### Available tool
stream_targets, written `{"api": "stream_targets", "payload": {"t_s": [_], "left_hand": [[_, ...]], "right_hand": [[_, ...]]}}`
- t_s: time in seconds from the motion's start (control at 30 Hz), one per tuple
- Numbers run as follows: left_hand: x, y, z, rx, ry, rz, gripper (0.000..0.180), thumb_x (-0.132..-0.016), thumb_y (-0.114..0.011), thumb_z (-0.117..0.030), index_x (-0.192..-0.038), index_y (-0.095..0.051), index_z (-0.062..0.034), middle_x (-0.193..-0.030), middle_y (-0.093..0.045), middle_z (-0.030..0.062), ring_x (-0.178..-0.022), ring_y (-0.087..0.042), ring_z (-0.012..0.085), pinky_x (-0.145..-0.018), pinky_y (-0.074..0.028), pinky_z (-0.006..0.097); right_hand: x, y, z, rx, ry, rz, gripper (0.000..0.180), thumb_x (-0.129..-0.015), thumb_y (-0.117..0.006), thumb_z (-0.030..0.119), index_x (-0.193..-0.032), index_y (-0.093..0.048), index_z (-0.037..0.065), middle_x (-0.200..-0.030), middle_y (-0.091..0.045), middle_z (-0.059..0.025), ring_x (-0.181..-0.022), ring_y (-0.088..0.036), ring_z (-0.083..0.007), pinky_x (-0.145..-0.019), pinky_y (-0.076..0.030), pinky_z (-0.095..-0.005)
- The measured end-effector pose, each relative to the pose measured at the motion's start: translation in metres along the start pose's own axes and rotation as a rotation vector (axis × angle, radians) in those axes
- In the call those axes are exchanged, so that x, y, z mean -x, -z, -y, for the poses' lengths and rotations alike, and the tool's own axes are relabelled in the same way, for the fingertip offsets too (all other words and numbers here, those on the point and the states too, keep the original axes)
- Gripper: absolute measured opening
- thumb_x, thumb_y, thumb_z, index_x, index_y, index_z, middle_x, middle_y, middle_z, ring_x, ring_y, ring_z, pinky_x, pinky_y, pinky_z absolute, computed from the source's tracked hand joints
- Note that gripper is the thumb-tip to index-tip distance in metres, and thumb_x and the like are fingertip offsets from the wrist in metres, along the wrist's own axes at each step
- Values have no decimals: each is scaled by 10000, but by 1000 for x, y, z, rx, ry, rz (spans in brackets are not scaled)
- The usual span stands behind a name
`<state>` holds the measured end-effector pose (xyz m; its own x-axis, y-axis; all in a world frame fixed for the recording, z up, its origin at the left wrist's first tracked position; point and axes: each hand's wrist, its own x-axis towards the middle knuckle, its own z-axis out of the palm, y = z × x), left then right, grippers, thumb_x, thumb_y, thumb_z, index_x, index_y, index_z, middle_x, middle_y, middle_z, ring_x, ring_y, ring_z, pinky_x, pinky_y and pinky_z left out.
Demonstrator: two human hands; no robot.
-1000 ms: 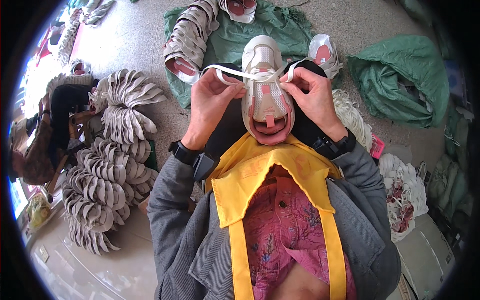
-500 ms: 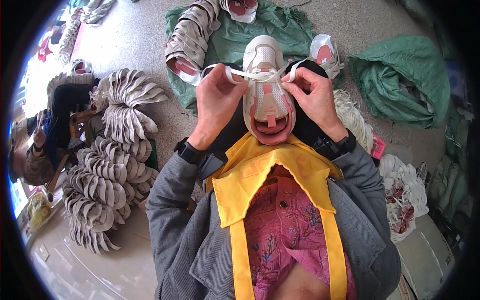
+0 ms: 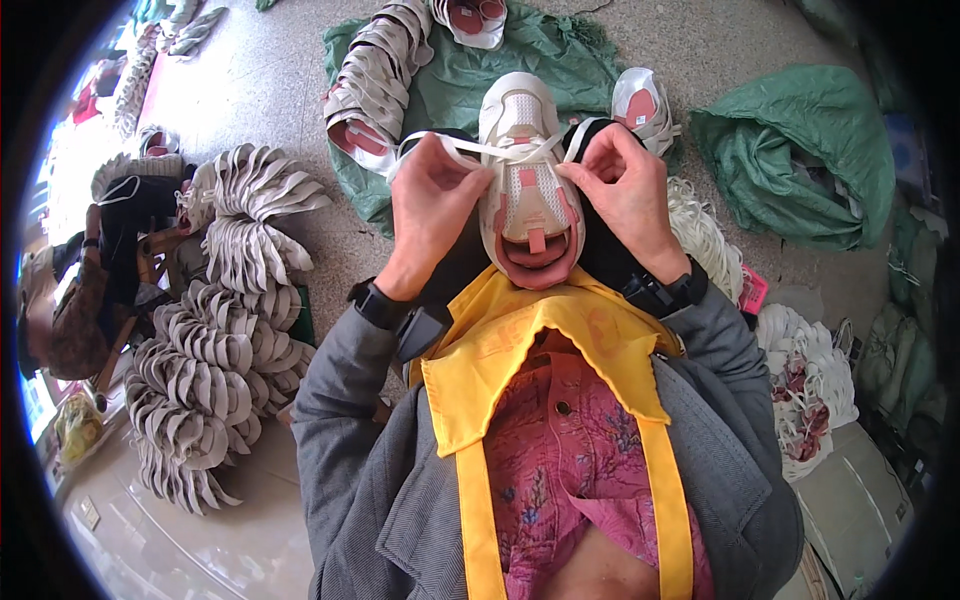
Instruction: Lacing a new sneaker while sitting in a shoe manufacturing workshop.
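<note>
A cream and pink sneaker (image 3: 524, 205) rests on my lap, its toe pointing away from me and its pink-lined opening nearest my yellow apron (image 3: 545, 318). White shoelace (image 3: 478, 147) crosses the shoe above the tongue. My left hand (image 3: 432, 205) pinches one side of the lace between thumb and forefinger, at the shoe's left edge. On the other side, my right hand (image 3: 622, 195) has thumb and forefinger closed on the lace, with a loop of it standing up by the fingers. Both fingertips are close to the eyelets, so the exact grip is partly hidden.
Stacked pale shoe pieces (image 3: 205, 365) lie at my left. Beyond the sneaker, a row of shoes (image 3: 385, 75) sits on a green sheet (image 3: 460, 95), with a single shoe (image 3: 642, 105) to the right. A green sack (image 3: 800, 160) and bundled white laces (image 3: 805, 375) are at right. Another person (image 3: 70, 300) sits far left.
Both hands keep their pinch on the lace and have barely moved. The whole view has shifted slightly. At far left, the other person's arm has changed position.
</note>
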<state>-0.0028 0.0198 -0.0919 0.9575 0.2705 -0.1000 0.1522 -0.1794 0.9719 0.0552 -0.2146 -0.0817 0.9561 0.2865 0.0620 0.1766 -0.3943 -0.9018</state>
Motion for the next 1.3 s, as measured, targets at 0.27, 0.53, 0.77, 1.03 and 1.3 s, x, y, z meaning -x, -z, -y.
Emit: {"api": "stream_targets", "payload": {"t_s": [0.27, 0.53, 0.77, 1.03, 1.3], "left_hand": [[17, 1, -29, -321, -176, -27, 389, -758, -849, -107, -911, -499, -32, -747, -519, 49, -670, -540, 164, -626, -485, 312], [23, -5, -38, -438, -397, 94, 324, -773, -799, -71, -964, -545, -5, -848, -542, 111, -743, -577, 248, -693, -506, 346], [23, -12, -34, -672, -434, 134, 237, -850, -620, -64, -1035, -513, 37, -949, -549, 223, -924, -566, 422, -786, -472, 518], [23, -14, -25, -530, -484, 84, 189, -846, -625, -31, -998, -522, 14, -915, -559, 199, -863, -583, 408, -748, -485, 476], [24, -15, -21, -494, -451, 51, 206, -834, -671, -36, -991, -546, 11, -850, -578, 177, -747, -617, 347, -670, -507, 429]], "right_hand": [[12, 6, 34, 313, 346, 94, 272, -797, -767, 57, -1024, -635, -13, -995, -617, -166, -928, -645, -351, -803, -536, -423], [17, -2, 27, 398, 309, 50, 291, -817, -643, -38, -1106, -617, -13, -942, -650, -195, -867, -662, -397, -746, -552, -453], [14, -1, 26, 511, 463, 106, 230, -800, -636, -36, -1029, -614, -13, -927, -653, -169, -891, -671, -367, -763, -567, -430], [-3, 4, 48, 982, 511, 378, 160, -776, -665, 46, -925, -645, -8, -957, -631, -127, -901, -651, -278, -787, -555, -365], [-18, 2, 46, 903, 946, 354, 187, -755, -640, 122, -885, -630, -13, -916, -530, -99, -913, -566, -230, -774, -525, -322]]}}
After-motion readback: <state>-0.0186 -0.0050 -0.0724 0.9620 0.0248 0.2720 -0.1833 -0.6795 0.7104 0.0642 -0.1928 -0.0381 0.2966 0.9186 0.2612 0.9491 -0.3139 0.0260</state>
